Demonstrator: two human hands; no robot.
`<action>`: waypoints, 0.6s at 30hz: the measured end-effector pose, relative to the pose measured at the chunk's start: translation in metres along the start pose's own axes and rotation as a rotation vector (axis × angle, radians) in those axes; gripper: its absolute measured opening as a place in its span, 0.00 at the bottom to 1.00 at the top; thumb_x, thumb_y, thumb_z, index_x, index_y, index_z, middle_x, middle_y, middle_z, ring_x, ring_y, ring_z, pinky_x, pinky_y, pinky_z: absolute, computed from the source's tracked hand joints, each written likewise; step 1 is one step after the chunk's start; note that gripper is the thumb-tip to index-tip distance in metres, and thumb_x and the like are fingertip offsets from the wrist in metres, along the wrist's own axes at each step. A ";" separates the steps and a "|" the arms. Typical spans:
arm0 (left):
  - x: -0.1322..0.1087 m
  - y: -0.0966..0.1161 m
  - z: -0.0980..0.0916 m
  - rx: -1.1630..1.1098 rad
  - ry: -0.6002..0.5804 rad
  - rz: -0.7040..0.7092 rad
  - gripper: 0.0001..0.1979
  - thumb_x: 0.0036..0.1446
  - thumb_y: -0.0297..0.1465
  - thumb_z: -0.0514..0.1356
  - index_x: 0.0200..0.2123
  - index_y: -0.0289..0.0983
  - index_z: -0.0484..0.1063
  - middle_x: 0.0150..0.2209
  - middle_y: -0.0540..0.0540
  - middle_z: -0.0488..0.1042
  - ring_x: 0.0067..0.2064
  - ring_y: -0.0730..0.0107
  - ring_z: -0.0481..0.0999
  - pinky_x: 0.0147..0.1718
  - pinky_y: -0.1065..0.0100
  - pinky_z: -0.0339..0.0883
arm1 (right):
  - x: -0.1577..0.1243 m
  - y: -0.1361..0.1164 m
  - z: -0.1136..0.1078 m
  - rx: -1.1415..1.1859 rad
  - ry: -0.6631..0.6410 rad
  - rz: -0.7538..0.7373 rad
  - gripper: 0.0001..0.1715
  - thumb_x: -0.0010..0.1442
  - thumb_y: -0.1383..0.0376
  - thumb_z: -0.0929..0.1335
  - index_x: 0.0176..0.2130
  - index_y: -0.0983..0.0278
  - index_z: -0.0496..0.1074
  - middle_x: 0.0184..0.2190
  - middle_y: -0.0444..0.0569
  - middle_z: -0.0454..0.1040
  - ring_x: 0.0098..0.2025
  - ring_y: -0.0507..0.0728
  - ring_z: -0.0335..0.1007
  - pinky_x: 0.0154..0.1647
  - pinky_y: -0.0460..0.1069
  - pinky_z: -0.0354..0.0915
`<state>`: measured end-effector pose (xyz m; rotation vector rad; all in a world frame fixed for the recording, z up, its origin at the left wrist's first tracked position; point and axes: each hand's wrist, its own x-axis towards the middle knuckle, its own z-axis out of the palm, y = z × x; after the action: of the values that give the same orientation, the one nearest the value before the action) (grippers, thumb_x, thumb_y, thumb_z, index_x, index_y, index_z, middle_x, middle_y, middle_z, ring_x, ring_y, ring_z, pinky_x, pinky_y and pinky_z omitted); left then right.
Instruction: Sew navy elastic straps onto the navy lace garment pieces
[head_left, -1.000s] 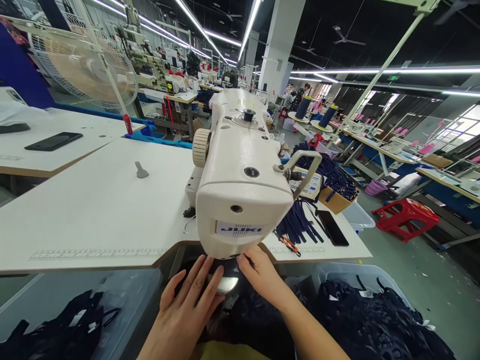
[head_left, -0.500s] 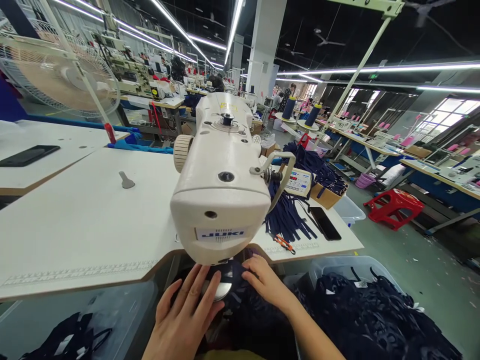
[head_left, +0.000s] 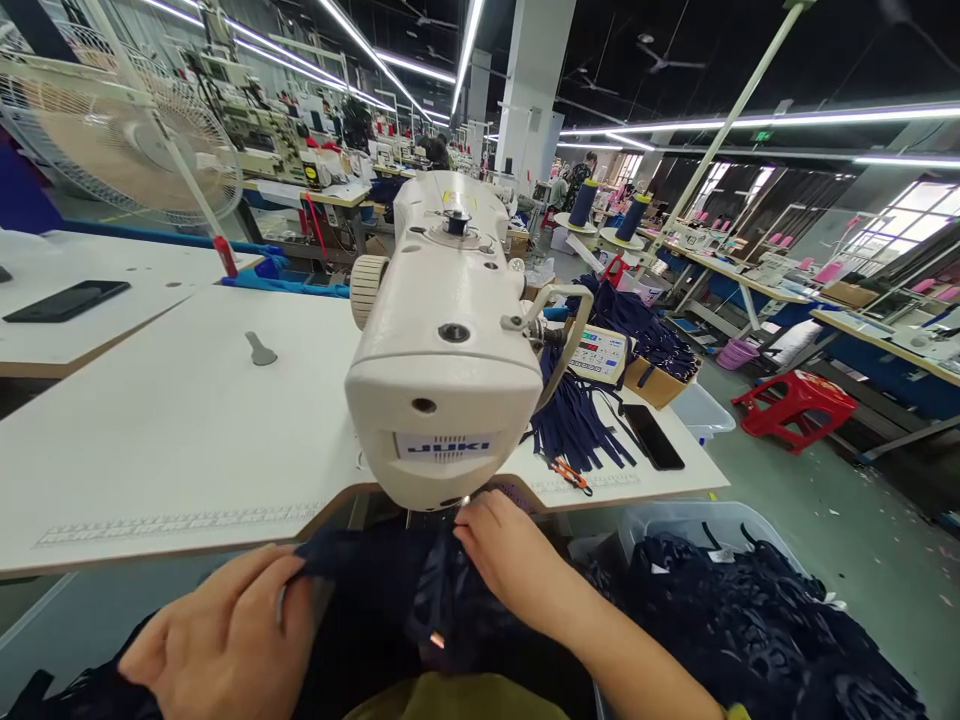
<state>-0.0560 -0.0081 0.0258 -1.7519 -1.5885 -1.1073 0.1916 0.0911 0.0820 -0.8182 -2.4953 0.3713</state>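
Observation:
A white JUKI sewing machine (head_left: pixel 446 340) stands on the white table (head_left: pixel 187 430) in front of me. A dark navy lace garment (head_left: pixel 397 585) lies under the machine head. My left hand (head_left: pixel 225 640) is at the lower left, its fingers closed on the garment's edge, pulling it out to the left. My right hand (head_left: pixel 506 555) rests on the fabric just below the needle area, fingers curled and pressing it down.
A bin of navy garments (head_left: pixel 742 620) sits at my right. Navy straps (head_left: pixel 577 425), a black phone (head_left: pixel 652 437), orange snips (head_left: pixel 571 475) and a control panel (head_left: pixel 598 355) lie on the table's right. A fan (head_left: pixel 127 140) and another phone (head_left: pixel 66 300) are left. A red stool (head_left: pixel 795 405) stands right.
My left hand left the needle plate, moved down and left, and closed on the garment's edge, drawing the fabric across. My right hand stayed by the needle.

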 end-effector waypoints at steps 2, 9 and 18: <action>0.007 0.012 0.003 0.086 -0.057 0.074 0.22 0.55 0.22 0.60 0.53 0.34 0.66 0.51 0.36 0.72 0.56 0.54 0.68 0.55 0.54 0.57 | 0.009 0.000 0.017 -0.234 0.036 -0.058 0.11 0.67 0.70 0.58 0.36 0.66 0.67 0.33 0.51 0.70 0.35 0.58 0.66 0.38 0.52 0.65; 0.028 0.062 0.021 -0.114 -0.352 0.402 0.23 0.64 0.25 0.42 0.61 0.40 0.59 0.57 0.48 0.70 0.60 0.71 0.65 0.63 0.64 0.44 | 0.006 0.002 0.021 -0.095 0.087 0.119 0.05 0.65 0.68 0.62 0.36 0.65 0.66 0.31 0.50 0.71 0.34 0.58 0.68 0.34 0.51 0.64; 0.026 0.069 0.011 -0.144 -0.372 0.146 0.26 0.65 0.24 0.40 0.63 0.49 0.53 0.56 0.51 0.70 0.55 0.73 0.70 0.57 0.66 0.46 | 0.006 0.019 0.021 0.671 0.051 0.429 0.04 0.65 0.64 0.60 0.40 0.61 0.60 0.26 0.38 0.60 0.27 0.50 0.58 0.32 0.46 0.57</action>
<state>0.0130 0.0029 0.0519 -2.2347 -1.5851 -0.8812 0.1855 0.1077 0.0587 -1.0287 -1.9184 1.2289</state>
